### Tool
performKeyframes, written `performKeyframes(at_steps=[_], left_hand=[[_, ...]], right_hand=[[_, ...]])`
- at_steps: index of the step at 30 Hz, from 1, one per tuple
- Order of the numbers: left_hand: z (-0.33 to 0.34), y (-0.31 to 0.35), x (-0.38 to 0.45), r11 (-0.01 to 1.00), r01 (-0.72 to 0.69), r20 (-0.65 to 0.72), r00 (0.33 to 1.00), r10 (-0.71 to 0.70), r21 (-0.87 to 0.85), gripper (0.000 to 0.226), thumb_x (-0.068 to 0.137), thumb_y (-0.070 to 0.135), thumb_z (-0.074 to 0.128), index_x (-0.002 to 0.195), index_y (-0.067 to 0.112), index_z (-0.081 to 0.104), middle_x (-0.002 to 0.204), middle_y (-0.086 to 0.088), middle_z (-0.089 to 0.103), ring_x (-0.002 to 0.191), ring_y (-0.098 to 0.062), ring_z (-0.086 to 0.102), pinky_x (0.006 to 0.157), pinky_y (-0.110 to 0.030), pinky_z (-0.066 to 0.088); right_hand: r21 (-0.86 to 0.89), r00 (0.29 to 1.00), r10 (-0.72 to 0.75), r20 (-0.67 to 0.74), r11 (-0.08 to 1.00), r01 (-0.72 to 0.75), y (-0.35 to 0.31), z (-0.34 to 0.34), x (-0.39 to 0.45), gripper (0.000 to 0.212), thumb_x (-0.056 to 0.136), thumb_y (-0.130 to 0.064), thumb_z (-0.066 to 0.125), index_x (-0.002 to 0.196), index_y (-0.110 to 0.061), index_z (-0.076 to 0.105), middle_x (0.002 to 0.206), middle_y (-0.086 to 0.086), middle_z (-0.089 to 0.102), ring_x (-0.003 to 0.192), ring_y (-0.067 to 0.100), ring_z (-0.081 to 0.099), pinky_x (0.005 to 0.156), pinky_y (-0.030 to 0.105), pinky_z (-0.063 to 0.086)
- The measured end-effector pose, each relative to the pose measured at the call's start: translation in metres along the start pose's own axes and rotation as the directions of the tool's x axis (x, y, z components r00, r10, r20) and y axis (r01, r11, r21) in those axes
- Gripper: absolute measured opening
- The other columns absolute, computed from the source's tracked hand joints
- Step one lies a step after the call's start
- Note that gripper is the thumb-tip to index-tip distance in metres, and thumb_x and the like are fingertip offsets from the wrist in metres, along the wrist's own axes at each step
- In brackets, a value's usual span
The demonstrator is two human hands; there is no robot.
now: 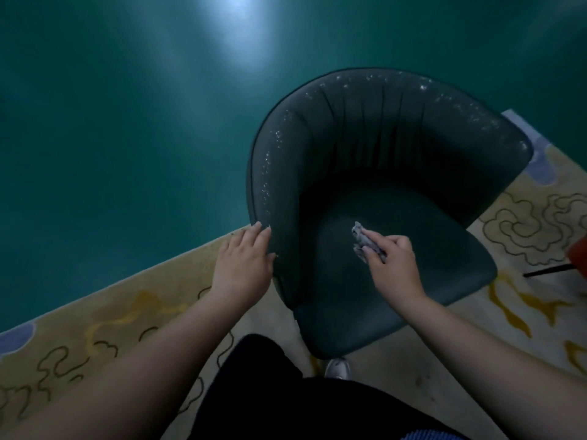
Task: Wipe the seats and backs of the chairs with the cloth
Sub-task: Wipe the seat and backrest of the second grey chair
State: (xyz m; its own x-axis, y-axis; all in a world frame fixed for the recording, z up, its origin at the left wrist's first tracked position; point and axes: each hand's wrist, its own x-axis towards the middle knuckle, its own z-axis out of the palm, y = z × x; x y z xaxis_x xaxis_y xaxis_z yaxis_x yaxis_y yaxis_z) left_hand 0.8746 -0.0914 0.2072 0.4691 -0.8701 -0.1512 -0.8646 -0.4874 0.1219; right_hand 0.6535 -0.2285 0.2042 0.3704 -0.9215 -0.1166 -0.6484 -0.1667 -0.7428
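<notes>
A dark green tub chair (381, 147) with a curved, pleated back stands in front of me, its seat facing me. My right hand (392, 265) holds a small crumpled grey cloth (362, 239) over the middle of the seat cushion. My left hand (244, 262) rests on the front end of the chair's left arm, its fingers laid over the edge. White specks dot the upper rim of the chair back.
The chair stands on a yellow patterned rug (95, 328) that borders a glossy teal floor (127, 138). At the right edge, a red object with a thin black leg (546, 269) is partly in view. My dark-clothed legs and a shoe (337, 368) are below the seat.
</notes>
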Motion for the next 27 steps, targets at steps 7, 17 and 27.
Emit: performKeyframes(at_steps=[7,17,27], left_hand=[[-0.002,-0.052,0.048,0.996,0.060,0.072,0.996,-0.055,-0.061,0.059,0.097,0.048,0.032,0.150,0.027,0.017,0.159,0.001,0.014,0.144,-0.024,0.016,0.116,-0.044,0.019],[-0.010,-0.114,0.132,0.966,-0.245,0.184,0.949,0.256,-0.078,0.075,0.092,0.053,0.043,0.151,0.023,0.007,0.159,-0.004,0.009,0.143,-0.026,0.017,0.114,-0.042,0.021],[0.009,-0.090,0.150,0.935,-0.080,0.377,0.901,0.216,-0.345,0.114,0.079,0.055,0.066,0.149,0.018,-0.017,0.159,-0.006,0.002,0.142,-0.028,0.022,0.106,-0.041,0.034]], right_hand=[[0.059,0.991,0.131,-0.042,0.990,-0.128,-0.011,0.026,0.002,0.031,0.092,-0.019,0.058,0.122,-0.027,0.062,0.099,-0.007,0.040,0.087,0.002,0.049,0.072,-0.003,0.033],[0.193,0.893,0.373,-0.254,0.924,-0.331,-0.077,0.129,0.019,0.032,0.092,-0.015,0.058,0.123,-0.023,0.063,0.101,0.000,0.042,0.082,0.002,0.049,0.077,0.001,0.031],[0.261,0.799,0.479,-0.364,0.876,-0.406,-0.094,0.165,-0.012,0.034,0.091,-0.013,0.059,0.123,-0.023,0.063,0.102,0.009,0.048,0.085,-0.014,0.044,0.077,-0.003,0.030]])
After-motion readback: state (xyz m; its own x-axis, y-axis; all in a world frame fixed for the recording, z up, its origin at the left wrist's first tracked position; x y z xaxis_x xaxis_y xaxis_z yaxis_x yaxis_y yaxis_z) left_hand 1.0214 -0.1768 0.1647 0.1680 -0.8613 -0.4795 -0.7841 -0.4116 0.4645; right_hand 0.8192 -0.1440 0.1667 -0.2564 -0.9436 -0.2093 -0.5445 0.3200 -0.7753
